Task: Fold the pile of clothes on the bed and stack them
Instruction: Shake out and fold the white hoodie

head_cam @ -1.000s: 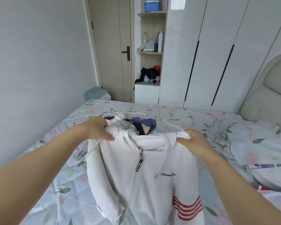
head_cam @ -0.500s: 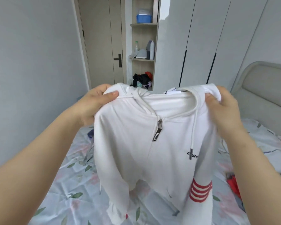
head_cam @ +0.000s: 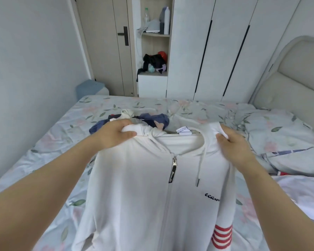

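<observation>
A white zip-up hoodie [head_cam: 143, 192] with red stripes on one sleeve hangs front side towards me, spread between both hands over the bed [head_cam: 62, 134]. My left hand [head_cam: 114, 134] grips its left shoulder. My right hand [head_cam: 234, 147] grips its right shoulder. Its lower part reaches down to the bed near me. Behind it, a small pile of clothes [head_cam: 143, 120] in dark blue, grey and white lies on the floral sheet.
A floral quilt and pillow [head_cam: 283, 134] lie at the right by the padded headboard [head_cam: 294, 73]. White wardrobe doors [head_cam: 225, 48], an open shelf with bottles and a door stand beyond the bed. A wall runs along the left.
The hoodie, raised high in front of me half a second ago, has come back down towards the bed. Both hands keep their grip on its shoulders.
</observation>
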